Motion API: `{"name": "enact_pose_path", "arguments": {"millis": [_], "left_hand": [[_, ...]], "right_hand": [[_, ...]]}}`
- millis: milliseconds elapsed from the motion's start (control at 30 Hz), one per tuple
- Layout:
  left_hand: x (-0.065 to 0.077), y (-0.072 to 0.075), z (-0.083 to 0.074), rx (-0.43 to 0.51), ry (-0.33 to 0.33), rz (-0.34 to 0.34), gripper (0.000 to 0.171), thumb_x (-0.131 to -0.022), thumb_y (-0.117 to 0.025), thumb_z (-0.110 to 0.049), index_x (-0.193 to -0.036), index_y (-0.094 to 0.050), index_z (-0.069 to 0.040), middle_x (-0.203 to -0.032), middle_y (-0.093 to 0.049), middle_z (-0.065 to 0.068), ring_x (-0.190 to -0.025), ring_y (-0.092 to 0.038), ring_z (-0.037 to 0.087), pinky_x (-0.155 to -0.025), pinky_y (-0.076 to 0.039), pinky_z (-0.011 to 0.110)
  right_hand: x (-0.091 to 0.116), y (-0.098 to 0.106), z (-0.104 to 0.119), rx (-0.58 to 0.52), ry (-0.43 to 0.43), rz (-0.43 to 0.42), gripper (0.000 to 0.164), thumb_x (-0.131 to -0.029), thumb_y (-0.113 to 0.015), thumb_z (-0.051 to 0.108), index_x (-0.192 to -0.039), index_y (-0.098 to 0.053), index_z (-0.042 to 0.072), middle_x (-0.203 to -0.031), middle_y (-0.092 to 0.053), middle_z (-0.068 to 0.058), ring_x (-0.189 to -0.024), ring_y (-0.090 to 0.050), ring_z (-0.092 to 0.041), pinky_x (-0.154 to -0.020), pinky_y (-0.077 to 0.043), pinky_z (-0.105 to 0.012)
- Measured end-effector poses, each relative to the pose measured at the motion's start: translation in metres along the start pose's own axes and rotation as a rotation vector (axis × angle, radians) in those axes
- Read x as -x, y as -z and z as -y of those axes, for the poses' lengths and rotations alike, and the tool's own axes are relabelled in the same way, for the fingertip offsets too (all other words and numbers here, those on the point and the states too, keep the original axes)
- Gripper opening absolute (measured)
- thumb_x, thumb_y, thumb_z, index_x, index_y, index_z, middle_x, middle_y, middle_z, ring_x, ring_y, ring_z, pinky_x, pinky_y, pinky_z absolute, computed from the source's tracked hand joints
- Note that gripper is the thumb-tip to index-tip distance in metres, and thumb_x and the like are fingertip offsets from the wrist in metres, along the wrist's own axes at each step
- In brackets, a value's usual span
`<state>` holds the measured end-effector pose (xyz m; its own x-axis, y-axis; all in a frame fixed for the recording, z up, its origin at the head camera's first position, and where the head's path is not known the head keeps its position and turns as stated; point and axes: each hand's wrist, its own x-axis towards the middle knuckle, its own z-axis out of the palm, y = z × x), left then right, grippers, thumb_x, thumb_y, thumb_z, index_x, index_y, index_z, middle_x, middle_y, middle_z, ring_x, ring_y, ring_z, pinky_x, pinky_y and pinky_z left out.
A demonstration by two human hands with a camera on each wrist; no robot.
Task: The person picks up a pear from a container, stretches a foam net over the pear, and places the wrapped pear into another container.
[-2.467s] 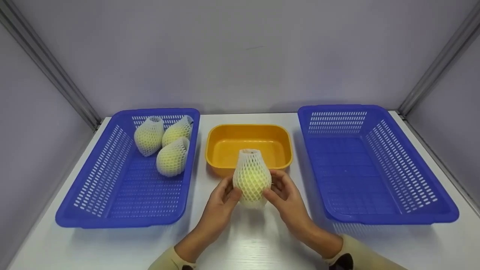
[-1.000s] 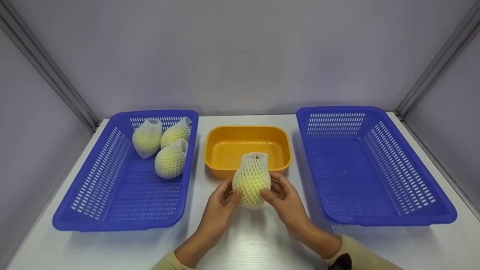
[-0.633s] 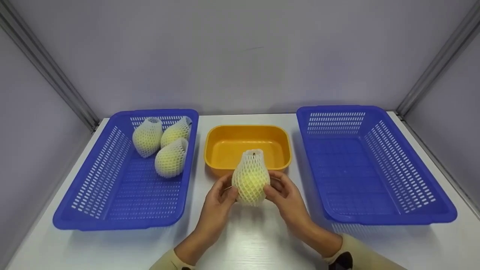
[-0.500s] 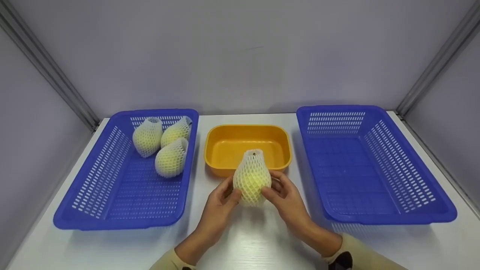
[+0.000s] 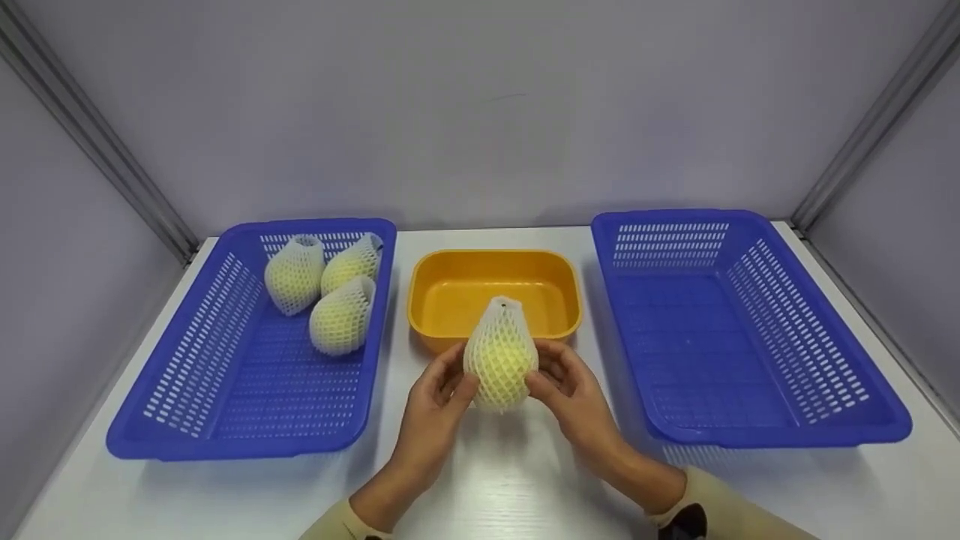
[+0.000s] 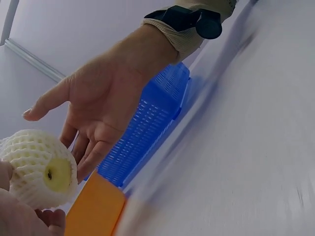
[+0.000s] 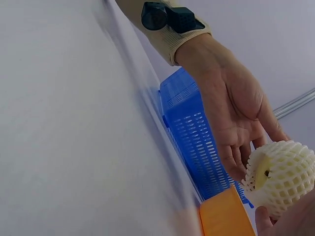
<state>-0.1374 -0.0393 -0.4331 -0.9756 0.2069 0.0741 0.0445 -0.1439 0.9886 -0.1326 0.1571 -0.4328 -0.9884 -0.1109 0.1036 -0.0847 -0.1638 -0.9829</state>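
Between my two hands, in the head view, a pale yellow pear (image 5: pixel 501 360) in a white foam net is held above the table, its narrow stem end pointing away. My left hand (image 5: pixel 429 420) grips its left side, thumb towards me and fingers behind. On the other side my right hand (image 5: pixel 585 412) holds it the same way. Both wrist views show the pear's underside, with a small dark spot where the net leaves the yellow skin (image 6: pixel 59 174) bare. Parts of the fingers behind the pear are hidden.
A blue basket (image 5: pixel 247 448) at left holds three netted pears (image 5: pixel 341 319). Just beyond my hands sits an orange tub (image 5: pixel 450 259). Another blue basket (image 5: pixel 780 435) stands at right. Grey panels (image 5: pixel 487 135) close off the back and sides of the white table (image 5: pixel 495 495).
The pear stays between both hands at nearly the same spot. It has tilted and turned slightly, and the net's top opening looks narrower than a second ago. Baskets and tub are unmoved.
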Motion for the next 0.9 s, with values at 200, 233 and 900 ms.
{"name": "enact_pose_path", "arguments": {"millis": [200,233,900], "left_hand": [[0.001,-0.0004,0.0002,0.016,-0.011,0.036,0.061,-0.105,-0.06,-0.024,-0.154,-0.036,0.002,-0.15,-0.046,0.019,-0.138,-0.048,0.03,-0.109,-0.046,0.031],[0.0011,-0.0002,0.0002,0.02,-0.014,0.033,0.059,-0.106,-0.058,-0.024,-0.154,-0.037,0.002,-0.15,-0.046,0.019,-0.137,-0.048,0.03,-0.108,-0.047,0.031],[0.0002,0.0022,0.0018,-0.04,0.054,0.029,0.06,-0.105,-0.058,-0.031,-0.15,-0.041,0.006,-0.146,-0.051,0.021,-0.134,-0.05,0.03,-0.11,-0.045,0.038]], "right_hand": [[-0.0017,0.0009,-0.001,0.033,-0.012,0.001,0.049,-0.098,-0.067,0.006,-0.14,-0.046,-0.005,-0.133,-0.058,-0.018,-0.123,-0.057,-0.025,-0.104,-0.049,-0.031],[-0.0021,0.0012,-0.001,0.044,-0.012,0.001,0.048,-0.098,-0.067,0.006,-0.14,-0.047,-0.005,-0.134,-0.058,-0.018,-0.124,-0.057,-0.024,-0.104,-0.049,-0.031],[-0.0021,0.0005,0.0016,0.043,-0.057,0.019,0.046,-0.1,-0.064,0.008,-0.138,-0.042,-0.004,-0.133,-0.058,-0.019,-0.12,-0.058,-0.023,-0.101,-0.05,-0.032]]}}
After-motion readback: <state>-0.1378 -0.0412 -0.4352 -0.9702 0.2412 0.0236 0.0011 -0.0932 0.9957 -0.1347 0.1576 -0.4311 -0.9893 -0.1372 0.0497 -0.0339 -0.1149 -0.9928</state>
